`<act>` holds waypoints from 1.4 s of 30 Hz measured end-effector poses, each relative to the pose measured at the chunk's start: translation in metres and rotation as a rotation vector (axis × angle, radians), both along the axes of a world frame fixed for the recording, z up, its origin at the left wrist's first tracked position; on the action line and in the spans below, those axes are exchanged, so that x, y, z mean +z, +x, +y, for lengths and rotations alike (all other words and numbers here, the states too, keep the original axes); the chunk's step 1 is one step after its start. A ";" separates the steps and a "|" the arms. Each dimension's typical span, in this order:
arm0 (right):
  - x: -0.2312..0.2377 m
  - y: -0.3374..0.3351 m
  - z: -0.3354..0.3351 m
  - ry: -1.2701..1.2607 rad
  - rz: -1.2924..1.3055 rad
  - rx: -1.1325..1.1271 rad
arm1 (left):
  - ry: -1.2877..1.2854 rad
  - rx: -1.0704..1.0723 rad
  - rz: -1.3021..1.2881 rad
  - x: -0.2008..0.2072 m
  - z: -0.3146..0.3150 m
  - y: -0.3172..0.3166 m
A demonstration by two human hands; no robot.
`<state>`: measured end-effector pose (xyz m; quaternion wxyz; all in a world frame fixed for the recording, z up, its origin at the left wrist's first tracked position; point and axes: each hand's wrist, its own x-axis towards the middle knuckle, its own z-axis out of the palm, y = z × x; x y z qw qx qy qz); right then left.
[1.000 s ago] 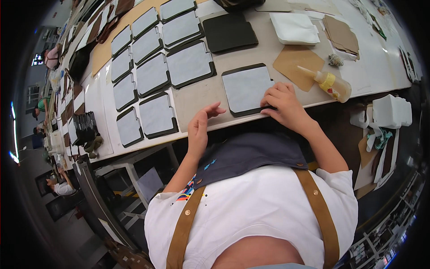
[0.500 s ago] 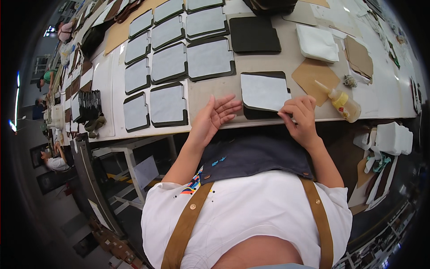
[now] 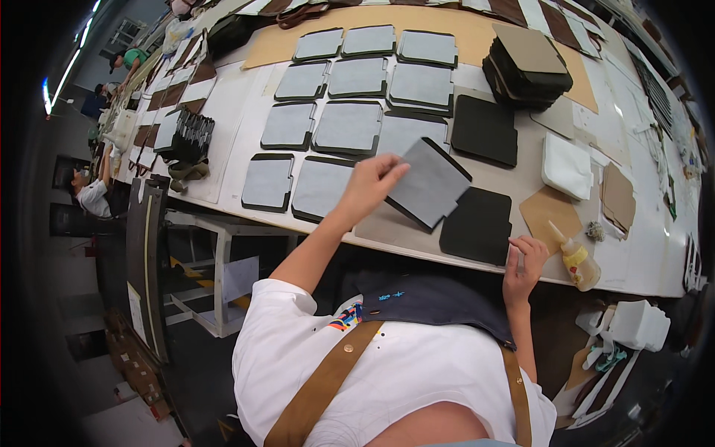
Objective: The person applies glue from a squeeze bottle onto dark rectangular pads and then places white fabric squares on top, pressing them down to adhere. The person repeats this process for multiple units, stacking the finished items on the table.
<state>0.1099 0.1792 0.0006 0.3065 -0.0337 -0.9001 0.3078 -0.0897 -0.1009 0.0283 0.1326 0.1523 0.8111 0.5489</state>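
My left hand pinches one corner of a black-edged panel faced with a pale grey sheet, tilted above the table. Beneath its right side, a plain black panel lies near the table's front edge. My right hand is beside that panel's right edge, fingers loosely bent with the thumb apart and nothing visible in them. Rows of grey-faced panels lie to the left and beyond. A second black panel area, possibly a low stack, lies farther back.
Right of the black panels are a glue bottle with a pointed nozzle, a tan card and a white stack. A tall dark stack stands at the back. Other people sit or stand far left.
My left hand has taken the grey-faced panel and moved it up and left, uncovering the black panel. My right hand has let go of its corner. The view has shifted.
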 end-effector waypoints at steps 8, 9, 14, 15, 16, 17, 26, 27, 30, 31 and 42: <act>-0.013 -0.010 -0.009 0.200 0.013 -0.096 | -0.040 0.414 0.351 -0.024 -0.129 -0.152; -0.014 -0.010 -0.009 0.208 0.011 -0.101 | -0.027 0.459 0.348 -0.032 -0.143 -0.172; -0.012 -0.014 -0.011 0.231 -0.002 -0.130 | -0.075 0.612 0.388 -0.051 -0.185 -0.258; -0.011 -0.014 -0.012 0.230 -0.007 -0.135 | -0.083 0.642 0.395 -0.053 -0.189 -0.271; -0.011 -0.014 -0.012 0.233 -0.007 -0.138 | -0.094 0.674 0.400 -0.059 -0.198 -0.285; -0.011 -0.015 -0.012 0.234 -0.007 -0.138 | -0.137 0.681 0.364 -0.064 -0.210 -0.297; -0.011 -0.009 -0.012 0.236 -0.014 -0.159 | 0.572 0.421 -0.054 -0.011 -0.122 -0.245; -0.011 -0.009 -0.013 0.228 -0.011 -0.152 | 0.947 0.213 -0.316 0.008 -0.101 -0.220; 0.002 -0.011 -0.020 -0.089 0.024 -0.142 | 1.396 -0.247 -0.776 0.054 -0.038 -0.143; 0.004 -0.013 -0.022 -0.225 0.039 -0.110 | 1.428 -0.313 -0.831 0.060 -0.020 -0.123; 0.069 -0.089 -0.057 -1.221 0.189 0.359 | 1.406 -0.626 -1.092 0.083 0.120 0.025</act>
